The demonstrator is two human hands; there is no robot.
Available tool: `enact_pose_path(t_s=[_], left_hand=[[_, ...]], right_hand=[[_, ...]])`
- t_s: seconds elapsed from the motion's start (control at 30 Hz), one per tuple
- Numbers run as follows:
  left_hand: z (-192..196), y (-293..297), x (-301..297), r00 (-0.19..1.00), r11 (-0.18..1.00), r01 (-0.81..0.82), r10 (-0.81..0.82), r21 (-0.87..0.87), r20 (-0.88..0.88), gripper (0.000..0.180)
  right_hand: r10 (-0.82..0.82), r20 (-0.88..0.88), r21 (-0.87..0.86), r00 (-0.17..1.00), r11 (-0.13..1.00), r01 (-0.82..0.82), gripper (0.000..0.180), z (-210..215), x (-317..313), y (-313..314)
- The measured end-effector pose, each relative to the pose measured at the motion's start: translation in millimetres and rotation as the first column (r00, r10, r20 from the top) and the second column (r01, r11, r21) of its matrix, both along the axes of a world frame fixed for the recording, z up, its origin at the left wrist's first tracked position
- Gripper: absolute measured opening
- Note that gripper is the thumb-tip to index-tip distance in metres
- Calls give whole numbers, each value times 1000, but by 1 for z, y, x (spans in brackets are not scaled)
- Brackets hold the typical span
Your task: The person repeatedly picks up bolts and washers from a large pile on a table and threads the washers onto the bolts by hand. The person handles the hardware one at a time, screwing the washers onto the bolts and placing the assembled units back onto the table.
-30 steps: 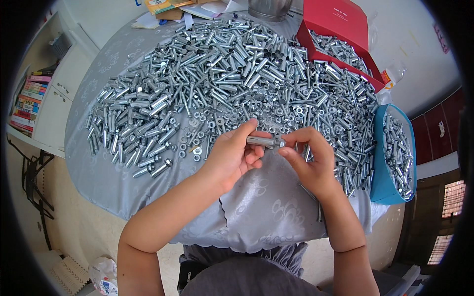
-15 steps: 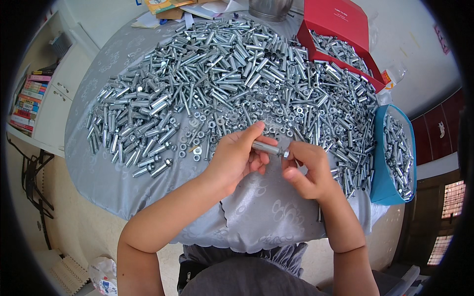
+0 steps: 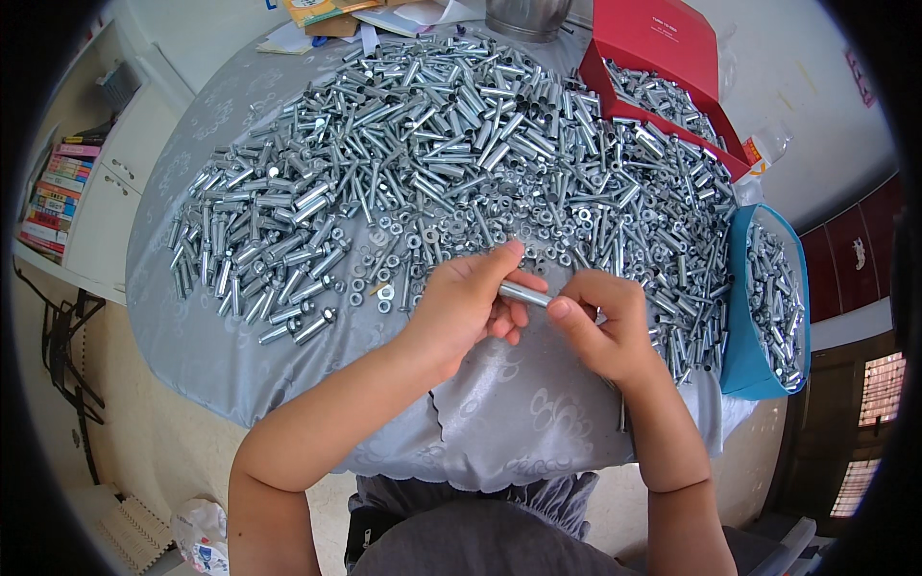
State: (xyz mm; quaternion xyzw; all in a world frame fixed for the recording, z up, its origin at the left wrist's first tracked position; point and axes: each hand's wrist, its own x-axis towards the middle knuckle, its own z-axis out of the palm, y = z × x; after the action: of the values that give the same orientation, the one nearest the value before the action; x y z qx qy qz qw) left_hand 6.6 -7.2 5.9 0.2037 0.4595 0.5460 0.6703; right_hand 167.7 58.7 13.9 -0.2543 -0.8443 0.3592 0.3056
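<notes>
Metal cylinder [image 3: 527,294] held between both our hands

Our left hand [image 3: 466,312] wraps one end in its fingers; our right hand [image 3: 611,326] pinches the other between thumb and forefinger. We hold it above the grey tablecloth [image 3: 547,422], near the heaped metal fasteners [image 3: 432,125].

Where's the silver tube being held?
In the head view, the silver tube is just right of centre, between the left hand and right hand.
</notes>
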Motion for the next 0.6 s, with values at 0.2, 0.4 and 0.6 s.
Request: enact_pose_path(t_s=[0.2, 0.4, 0.6], left_hand=[[1, -1, 2, 1000, 1000, 18, -18, -10, 9, 43], [4, -1, 1, 998, 999, -6, 8, -41, 55, 42], [4, 2, 1, 994, 994, -89, 93, -69, 51, 38]], right_hand=[[-66, -59, -79, 996, 995, 61, 25, -1, 0, 3], [-35, 13, -21, 999, 999, 35, 20, 0, 1, 3], [35, 47, 47, 998, 998, -38, 16, 2, 2, 0]])
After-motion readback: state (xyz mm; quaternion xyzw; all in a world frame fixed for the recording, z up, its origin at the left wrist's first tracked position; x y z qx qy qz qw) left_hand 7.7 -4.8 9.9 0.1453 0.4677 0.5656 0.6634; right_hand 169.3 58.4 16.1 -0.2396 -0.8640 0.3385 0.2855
